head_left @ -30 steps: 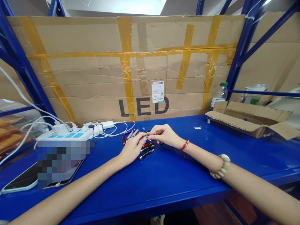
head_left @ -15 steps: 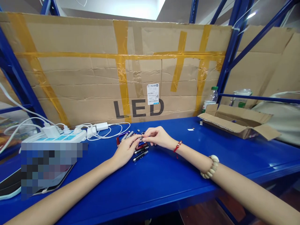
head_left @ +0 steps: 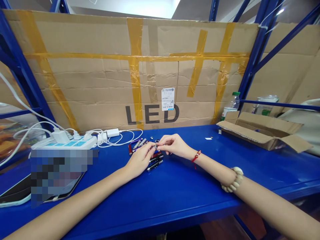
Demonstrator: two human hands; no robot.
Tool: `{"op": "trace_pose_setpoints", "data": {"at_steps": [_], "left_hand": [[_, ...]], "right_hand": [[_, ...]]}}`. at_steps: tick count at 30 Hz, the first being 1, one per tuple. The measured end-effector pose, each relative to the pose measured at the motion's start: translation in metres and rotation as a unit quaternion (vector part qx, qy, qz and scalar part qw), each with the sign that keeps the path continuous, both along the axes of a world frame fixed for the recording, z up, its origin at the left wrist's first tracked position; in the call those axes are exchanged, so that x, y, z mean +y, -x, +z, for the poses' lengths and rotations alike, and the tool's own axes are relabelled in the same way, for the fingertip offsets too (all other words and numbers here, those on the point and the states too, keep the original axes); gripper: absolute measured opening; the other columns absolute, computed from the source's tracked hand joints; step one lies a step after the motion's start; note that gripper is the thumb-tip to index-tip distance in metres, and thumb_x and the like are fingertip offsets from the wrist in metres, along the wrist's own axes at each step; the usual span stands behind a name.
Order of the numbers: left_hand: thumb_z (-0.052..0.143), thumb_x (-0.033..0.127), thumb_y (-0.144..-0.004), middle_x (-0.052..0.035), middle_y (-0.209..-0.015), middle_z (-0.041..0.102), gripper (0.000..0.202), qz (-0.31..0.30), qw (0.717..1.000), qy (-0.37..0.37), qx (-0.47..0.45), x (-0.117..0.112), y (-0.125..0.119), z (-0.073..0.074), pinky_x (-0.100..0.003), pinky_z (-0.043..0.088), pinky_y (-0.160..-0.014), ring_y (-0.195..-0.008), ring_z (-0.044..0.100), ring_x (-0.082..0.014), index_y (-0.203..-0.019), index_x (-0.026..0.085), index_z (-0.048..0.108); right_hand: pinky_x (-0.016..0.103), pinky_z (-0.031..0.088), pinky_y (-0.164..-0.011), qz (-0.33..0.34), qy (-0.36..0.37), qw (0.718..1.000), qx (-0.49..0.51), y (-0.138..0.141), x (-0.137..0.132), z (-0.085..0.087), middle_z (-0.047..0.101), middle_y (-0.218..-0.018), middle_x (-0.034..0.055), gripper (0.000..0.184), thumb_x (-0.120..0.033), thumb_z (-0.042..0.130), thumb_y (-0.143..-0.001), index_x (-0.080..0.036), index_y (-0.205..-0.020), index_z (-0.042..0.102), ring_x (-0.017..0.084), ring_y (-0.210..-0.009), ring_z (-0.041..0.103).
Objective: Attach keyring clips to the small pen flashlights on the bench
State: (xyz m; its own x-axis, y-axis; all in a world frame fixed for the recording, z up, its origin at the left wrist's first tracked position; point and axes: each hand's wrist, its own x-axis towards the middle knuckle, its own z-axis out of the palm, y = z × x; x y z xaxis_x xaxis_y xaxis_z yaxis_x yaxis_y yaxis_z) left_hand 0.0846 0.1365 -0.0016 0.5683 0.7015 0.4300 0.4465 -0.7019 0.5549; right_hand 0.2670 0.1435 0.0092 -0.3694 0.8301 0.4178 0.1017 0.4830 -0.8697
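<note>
My left hand (head_left: 140, 158) and my right hand (head_left: 173, 145) meet over a small heap of pen-like metal sticks (head_left: 155, 161) on the blue table (head_left: 175, 193). Both hands pinch one small silvery piece (head_left: 155, 146) between their fingertips. The piece is too small to name. Several red, black and silver sticks (head_left: 136, 144) lie under and behind the hands. A red bead bracelet and a white bead bracelet sit on my right forearm.
A white power strip (head_left: 65, 144) with chargers and white cables (head_left: 120, 137) lies at the back left. A tablet (head_left: 15, 195) rests at the left front. An open cardboard box (head_left: 262, 131) and a plastic bottle (head_left: 231, 106) stand at the right. A taped cardboard sheet marked LED (head_left: 150, 76) closes the back.
The hands stay pinched together over the sticks, with only slight finger motion. The view swung left and then back right.
</note>
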Motion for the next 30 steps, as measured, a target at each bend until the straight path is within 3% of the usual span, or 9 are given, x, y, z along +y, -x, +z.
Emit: {"op": "trace_pose_setpoints", "data": {"at_steps": [8,17,20,24,30], "left_hand": [[0.031,0.033,-0.09,-0.003,-0.087,0.061,0.029,0.015,1.0,-0.007,-0.006,0.0017,0.0001,-0.0013,-0.035,0.039,-0.089,-0.087,0.055,-0.0172,-0.101,0.019,0.054],[0.032,0.035,-0.09,-0.0051,-0.11,0.059,0.031,0.001,1.0,0.001,-0.016,0.0012,0.0003,-0.0003,-0.033,0.039,-0.089,-0.103,0.053,-0.0194,-0.106,0.02,0.053],[0.031,0.033,-0.091,-0.0042,-0.097,0.061,0.03,0.004,1.0,0.002,-0.02,0.0006,-0.0001,-0.0001,-0.031,0.039,-0.086,-0.092,0.055,-0.0167,-0.108,0.019,0.051],[0.03,0.032,-0.091,0.0003,-0.071,0.054,0.026,0.011,1.0,0.006,-0.011,0.0004,0.0001,-0.001,-0.028,0.041,-0.071,-0.068,0.052,-0.0136,-0.098,0.017,0.05],[0.03,0.028,-0.09,0.0004,-0.073,0.055,0.018,-0.001,1.0,0.0,-0.009,-0.0024,0.0015,-0.0024,-0.026,0.039,-0.067,-0.066,0.05,-0.0125,-0.087,0.018,0.045]], "right_hand": [[0.017,0.041,-0.038,-0.014,0.002,1.0,-0.025,-0.0008,0.0027,-0.0031,0.063,-0.078,0.0045,0.03,-0.037,0.073,-0.061,-0.011,-0.074,0.067,0.004,-0.043,0.051],[0.019,0.041,-0.038,-0.022,-0.004,0.999,-0.035,-0.0018,0.0033,-0.0034,0.065,-0.079,0.0063,0.033,-0.041,0.072,-0.062,-0.011,-0.075,0.067,0.006,-0.044,0.051],[0.018,0.039,-0.037,-0.026,-0.003,0.999,-0.035,-0.0029,0.0042,-0.0031,0.064,-0.078,0.006,0.033,-0.04,0.072,-0.062,-0.011,-0.076,0.067,0.006,-0.043,0.051],[0.018,0.038,-0.037,-0.018,0.009,1.0,-0.011,-0.0031,0.0053,-0.0043,0.063,-0.077,0.0045,0.031,-0.037,0.074,-0.06,-0.011,-0.074,0.067,0.005,-0.043,0.051],[0.019,0.044,-0.04,0.019,0.018,0.999,0.032,0.0008,0.0005,-0.0041,0.059,-0.072,0.0014,0.028,-0.035,0.077,-0.055,-0.011,-0.064,0.065,0.005,-0.045,0.052]]}}
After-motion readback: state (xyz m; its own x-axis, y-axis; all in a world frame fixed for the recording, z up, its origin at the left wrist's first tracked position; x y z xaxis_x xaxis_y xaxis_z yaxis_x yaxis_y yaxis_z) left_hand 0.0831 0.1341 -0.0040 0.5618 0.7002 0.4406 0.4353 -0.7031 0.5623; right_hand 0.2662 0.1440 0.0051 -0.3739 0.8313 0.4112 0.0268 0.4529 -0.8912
